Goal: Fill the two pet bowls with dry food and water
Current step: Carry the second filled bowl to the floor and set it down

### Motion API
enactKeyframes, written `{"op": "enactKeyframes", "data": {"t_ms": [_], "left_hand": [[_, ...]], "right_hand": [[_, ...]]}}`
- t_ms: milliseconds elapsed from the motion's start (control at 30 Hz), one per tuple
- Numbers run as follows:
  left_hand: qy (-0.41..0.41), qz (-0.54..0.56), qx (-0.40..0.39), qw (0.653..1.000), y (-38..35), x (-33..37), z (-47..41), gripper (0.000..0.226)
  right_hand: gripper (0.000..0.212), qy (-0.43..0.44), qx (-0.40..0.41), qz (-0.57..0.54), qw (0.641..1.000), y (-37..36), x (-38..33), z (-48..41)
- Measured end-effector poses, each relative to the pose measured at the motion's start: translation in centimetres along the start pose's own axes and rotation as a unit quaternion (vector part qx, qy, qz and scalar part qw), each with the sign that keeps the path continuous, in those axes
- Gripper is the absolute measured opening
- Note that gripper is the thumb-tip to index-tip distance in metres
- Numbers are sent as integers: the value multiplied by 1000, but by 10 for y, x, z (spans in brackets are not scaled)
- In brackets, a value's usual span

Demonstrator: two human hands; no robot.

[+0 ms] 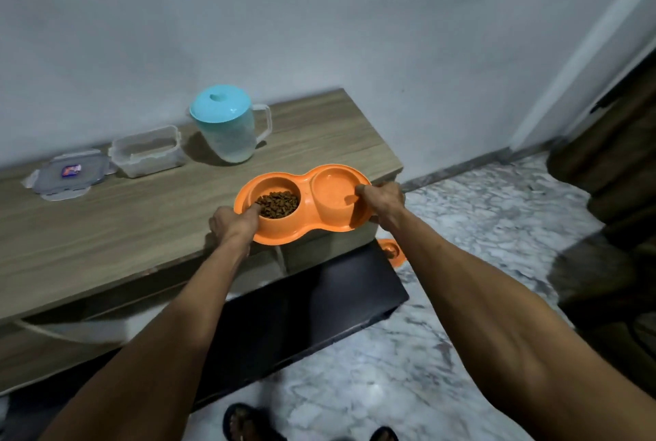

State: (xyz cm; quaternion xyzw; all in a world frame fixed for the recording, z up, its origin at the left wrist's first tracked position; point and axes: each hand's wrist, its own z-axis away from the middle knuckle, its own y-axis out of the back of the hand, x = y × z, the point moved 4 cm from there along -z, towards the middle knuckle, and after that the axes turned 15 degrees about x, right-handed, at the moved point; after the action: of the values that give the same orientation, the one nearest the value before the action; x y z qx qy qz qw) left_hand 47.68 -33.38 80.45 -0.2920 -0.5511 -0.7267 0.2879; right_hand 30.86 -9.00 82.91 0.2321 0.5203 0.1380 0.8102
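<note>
An orange plastic double pet bowl (pixel 280 236), peanut-shaped with a smooth, glossy rim, sits at the near right corner of the wood-grain table (pixel 106 227), its front edge overhanging. Whether it rests on the tabletop or is lifted just clear, I cannot tell.

The left hand (pixel 232 224) grips its 9 o'clock end, thumb hooked over the rim and touching the brown dry kibble (pixel 277 203) heaped in the left well. The other fingers are curled underneath, out of sight. The right hand (pixel 381 201) grips the 3 o'clock end the same way, thumb over the rim above the clear water (pixel 333 192) in the right well.

From the bowl, at 11 o'clock, a frosted translucent pitcher (pixel 230 131) stands upright with a round teal lid and a loop handle. Toward 10 o'clock is a clear rectangular food container (pixel 147 151), open, with a thin brown layer at the bottom. Just beyond it lies its flat snap-lock lid (pixel 67 174), which bears a small sticker.

Under the table's edge, at 6 o'clock, is a glossy black box-like unit (pixel 301 305). A small orange piece (pixel 390 250) peeks out beside its top right corner. The floor (pixel 443 227) is grey-veined white marble. Dark sandals (pixel 245 423) show at the bottom, and a brown curtain (pixel 610 156) hangs at 3 o'clock.
</note>
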Motion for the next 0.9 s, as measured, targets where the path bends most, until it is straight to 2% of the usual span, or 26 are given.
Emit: {"op": "enactKeyframes", "data": {"t_ms": [200, 400, 500, 733, 900], "left_hand": [[-24, 12, -27, 999, -70, 30, 88, 56], [-48, 11, -84, 995, -145, 63, 166, 56], [-59, 5, -104, 993, -184, 82, 198, 59], [-85, -10, -149, 985, -284, 127, 251, 61], [-80, -11, -167, 983, -370, 155, 255, 67]], "right_hand": [[24, 1, 33, -15, 999, 100, 26, -61], [40, -30, 65, -21, 997, 186, 52, -127], [20, -43, 90, -34, 994, 222, 63, -161], [20, -69, 125, -49, 989, 273, 76, -248], [14, -68, 138, -45, 987, 284, 76, -328]]}}
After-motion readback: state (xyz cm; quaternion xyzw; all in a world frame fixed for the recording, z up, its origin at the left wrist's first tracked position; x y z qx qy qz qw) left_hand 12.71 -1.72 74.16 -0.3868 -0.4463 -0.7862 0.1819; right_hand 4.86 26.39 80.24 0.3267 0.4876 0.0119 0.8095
